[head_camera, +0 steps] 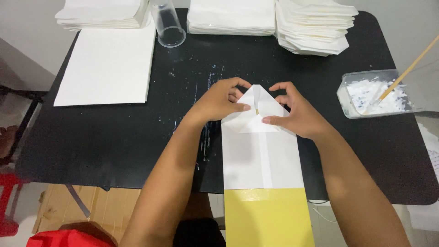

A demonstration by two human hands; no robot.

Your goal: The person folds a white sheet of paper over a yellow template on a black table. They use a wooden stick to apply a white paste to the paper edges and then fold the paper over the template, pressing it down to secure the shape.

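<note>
Nearest the person, the yellow lower part of a paper bag [263,160] hangs over the near edge of the black surface [114,146]; its white upper part lies flat on the surface, ending in a folded point at the far end. The left hand [219,103] presses the left flap of that point, its grip pressed together with the thumb flat on the paper. The right hand [297,112] holds down the right flap, grip likewise pressed onto the bag, fingers curled. Nothing lies between the hands and the bag.

Left of the bag, farther back, lies a flat white sheet [107,66]. Right of the bag stands a clear plastic tub [372,93] of white paste with a wooden-handled brush [407,71] leaning in it. Beyond the bag, a clear plastic cup [168,23] lies tipped, flanked by stacks of white folded paper [315,25] along the far edge.
</note>
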